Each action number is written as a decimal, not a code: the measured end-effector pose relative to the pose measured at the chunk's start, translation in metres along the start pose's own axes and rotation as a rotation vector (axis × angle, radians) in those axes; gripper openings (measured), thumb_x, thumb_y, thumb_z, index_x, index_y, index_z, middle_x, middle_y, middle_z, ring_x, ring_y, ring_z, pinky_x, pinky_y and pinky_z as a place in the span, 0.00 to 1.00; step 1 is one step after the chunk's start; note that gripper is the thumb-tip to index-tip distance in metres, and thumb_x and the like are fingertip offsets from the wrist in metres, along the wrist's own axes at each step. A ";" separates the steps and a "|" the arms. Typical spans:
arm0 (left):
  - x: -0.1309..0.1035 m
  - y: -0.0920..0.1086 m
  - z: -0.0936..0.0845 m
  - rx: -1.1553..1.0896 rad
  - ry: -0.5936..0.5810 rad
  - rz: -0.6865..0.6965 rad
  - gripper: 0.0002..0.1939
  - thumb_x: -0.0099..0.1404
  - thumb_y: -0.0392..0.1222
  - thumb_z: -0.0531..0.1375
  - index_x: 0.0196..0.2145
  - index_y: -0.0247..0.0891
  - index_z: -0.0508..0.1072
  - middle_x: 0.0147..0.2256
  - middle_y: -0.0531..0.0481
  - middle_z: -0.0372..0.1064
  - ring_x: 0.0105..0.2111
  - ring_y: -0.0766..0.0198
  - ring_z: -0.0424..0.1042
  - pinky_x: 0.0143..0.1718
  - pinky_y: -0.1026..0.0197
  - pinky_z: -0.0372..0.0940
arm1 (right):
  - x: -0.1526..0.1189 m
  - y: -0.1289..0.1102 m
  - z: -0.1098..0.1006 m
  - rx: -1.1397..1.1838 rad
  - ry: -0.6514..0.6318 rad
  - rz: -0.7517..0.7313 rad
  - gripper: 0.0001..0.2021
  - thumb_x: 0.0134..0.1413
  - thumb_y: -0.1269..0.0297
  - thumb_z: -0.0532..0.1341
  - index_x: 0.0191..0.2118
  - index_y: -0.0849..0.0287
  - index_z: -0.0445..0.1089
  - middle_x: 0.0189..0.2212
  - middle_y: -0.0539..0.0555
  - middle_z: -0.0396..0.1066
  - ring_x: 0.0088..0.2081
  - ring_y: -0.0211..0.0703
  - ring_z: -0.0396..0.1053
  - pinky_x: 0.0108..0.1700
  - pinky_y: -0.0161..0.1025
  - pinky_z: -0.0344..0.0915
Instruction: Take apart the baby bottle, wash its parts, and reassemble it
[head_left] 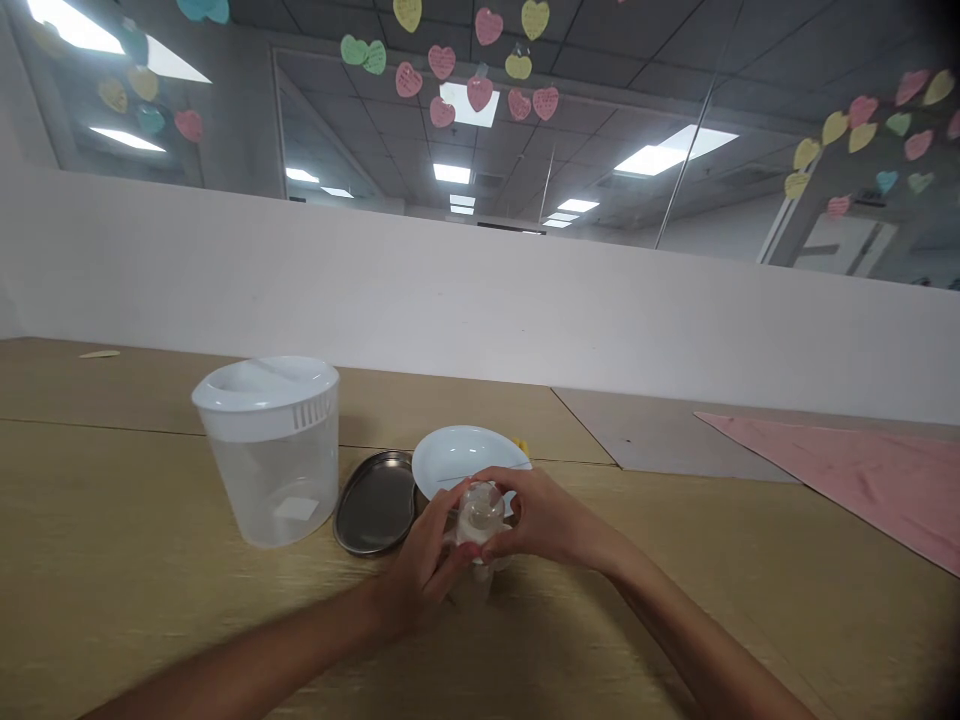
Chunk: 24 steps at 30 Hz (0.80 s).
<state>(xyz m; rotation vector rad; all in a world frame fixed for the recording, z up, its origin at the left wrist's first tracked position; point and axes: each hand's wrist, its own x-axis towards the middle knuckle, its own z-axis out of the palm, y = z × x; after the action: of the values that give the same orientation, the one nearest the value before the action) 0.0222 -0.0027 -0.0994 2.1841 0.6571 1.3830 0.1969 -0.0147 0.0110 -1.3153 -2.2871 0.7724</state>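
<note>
Between my hands is a small clear container [481, 508] with a rounded, shiny top and something whitish below it. My left hand [416, 570] grips its left side, thumb at the front. From the right, my right hand [551, 520] curls its fingers and thumb around the upper part. Its lower portion looks transparent and blurred, so I cannot tell its exact kind. Directly behind the hands lies a white oval bowl [457, 448], its near side partly covered by my fingers. A metal kidney dish [375, 508] rests left of the bowl.
A translucent plastic bucket with a white lid [266, 385] stands to the left. Something small and yellow [522, 444] peeks out behind the bowl. Pink cloth [862, 470] and a grey sheet [667, 435] lie at the right. A white wall [420, 290] rises behind the wooden table [172, 620].
</note>
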 end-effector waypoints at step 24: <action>-0.003 -0.009 0.004 0.050 0.025 0.026 0.28 0.64 0.40 0.52 0.60 0.41 0.48 0.53 0.41 0.59 0.51 0.54 0.61 0.51 0.52 0.58 | 0.005 0.008 0.001 0.013 0.018 0.014 0.26 0.27 0.60 0.71 0.40 0.53 0.68 0.30 0.47 0.68 0.27 0.33 0.59 0.24 0.29 0.53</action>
<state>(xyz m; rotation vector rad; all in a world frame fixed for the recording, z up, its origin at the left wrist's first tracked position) 0.0233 0.0015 -0.1082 2.2246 0.6811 1.4242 0.1989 -0.0080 0.0054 -1.3282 -2.2576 0.7762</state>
